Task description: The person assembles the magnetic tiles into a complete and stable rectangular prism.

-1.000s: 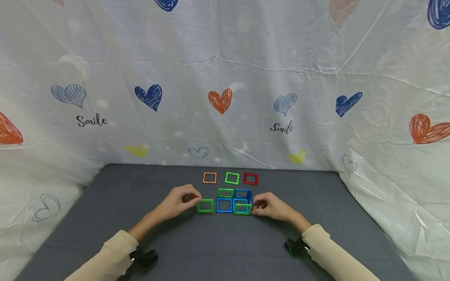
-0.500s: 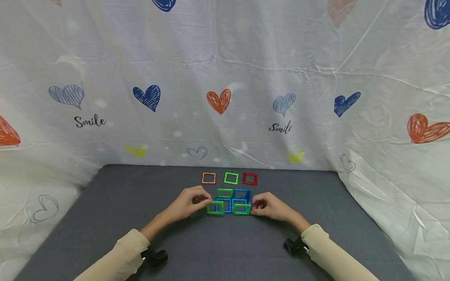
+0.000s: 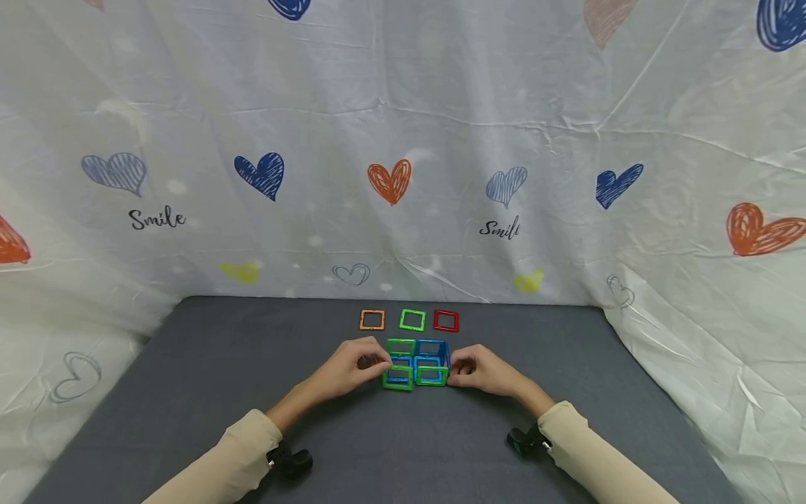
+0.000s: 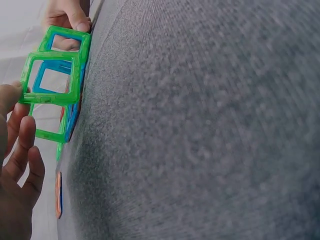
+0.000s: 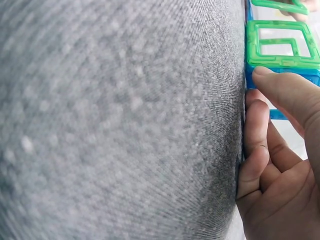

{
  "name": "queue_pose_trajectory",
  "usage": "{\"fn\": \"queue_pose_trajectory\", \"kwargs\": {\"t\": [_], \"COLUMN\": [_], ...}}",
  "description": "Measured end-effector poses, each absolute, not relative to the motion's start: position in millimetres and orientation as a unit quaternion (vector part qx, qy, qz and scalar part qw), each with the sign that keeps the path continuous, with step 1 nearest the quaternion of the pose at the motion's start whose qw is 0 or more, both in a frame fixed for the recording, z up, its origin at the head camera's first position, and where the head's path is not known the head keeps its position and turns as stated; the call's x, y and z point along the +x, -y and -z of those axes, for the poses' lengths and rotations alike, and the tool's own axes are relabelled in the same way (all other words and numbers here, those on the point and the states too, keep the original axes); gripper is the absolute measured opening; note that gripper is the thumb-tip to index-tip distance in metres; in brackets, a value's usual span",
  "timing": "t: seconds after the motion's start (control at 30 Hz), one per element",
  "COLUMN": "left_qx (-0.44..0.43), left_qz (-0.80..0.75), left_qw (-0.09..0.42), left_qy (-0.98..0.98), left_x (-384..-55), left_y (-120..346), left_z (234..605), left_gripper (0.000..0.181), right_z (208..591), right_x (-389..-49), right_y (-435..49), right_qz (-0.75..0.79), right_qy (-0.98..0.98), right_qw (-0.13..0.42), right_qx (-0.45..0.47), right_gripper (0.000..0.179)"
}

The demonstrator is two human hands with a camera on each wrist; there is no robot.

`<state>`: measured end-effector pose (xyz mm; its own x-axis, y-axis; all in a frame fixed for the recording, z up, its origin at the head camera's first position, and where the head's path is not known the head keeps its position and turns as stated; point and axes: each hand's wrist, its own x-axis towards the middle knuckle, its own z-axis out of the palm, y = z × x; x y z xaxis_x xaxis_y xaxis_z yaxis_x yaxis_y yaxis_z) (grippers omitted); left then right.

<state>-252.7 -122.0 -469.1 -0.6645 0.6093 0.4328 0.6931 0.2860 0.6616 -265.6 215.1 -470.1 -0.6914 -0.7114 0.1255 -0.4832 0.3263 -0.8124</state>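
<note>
Since half a second ago, your left hand [image 3: 349, 364] has moved toward 3 o'clock, bringing the green square [image 4: 50, 98] with it. That square reached past the left end of the structure [image 3: 415, 360] then; now it lines up with the near side of the left half, at about 8 o'clock from the middle. Your right hand [image 3: 481, 369] stays at the 3 o'clock end.

You pinch the green square by its 9 o'clock edge between left thumb and fingertips, your other fingers loosely bent and clear of it. You can't tell whether it touches the structure. Your right thumb and curled fingers nip the structure's near corner, at 4 o'clock, thumb tip where green meets blue.

Ahead of you at 12 o'clock, and round both sides, hangs a white cloth [image 3: 441, 84] printed with hearts and "Smile". Below it spreads the dark grey tabletop [image 3: 478, 455]. The structure has blue squares lying flat, with green and blue ones upright around them. Beyond it lie an orange square [image 3: 372, 328] near 11 o'clock, a second green square [image 3: 412, 330] at 12 and a red square [image 3: 446, 330] at 1.
</note>
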Motion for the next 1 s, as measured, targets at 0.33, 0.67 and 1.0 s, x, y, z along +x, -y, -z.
{"fn": "queue_pose_trajectory", "kwargs": {"t": [0.33, 0.67, 1.0], "left_qx": [-0.407, -0.411, -0.418], "left_qz": [0.434, 0.44, 0.432], "left_qw": [0.051, 0.023, 0.014], "left_qy": [0.802, 0.798, 0.799], "left_x": [-253.9, -252.7, -250.9], "left_y": [119.5, 123.0, 124.0], "left_z": [470.6, 472.8, 472.2], "left_gripper": [0.012, 0.015, 0.016], "right_z": [470.7, 472.5, 471.7], "right_x": [-266.4, -267.2, -267.2], "right_y": [-214.7, -215.1, -215.1], "right_qz": [0.442, 0.442, 0.442], "right_qy": [-0.808, -0.807, -0.809], "right_qw": [0.128, 0.128, 0.128], "right_qx": [-0.368, -0.369, -0.366], "right_gripper": [0.006, 0.006, 0.007]}}
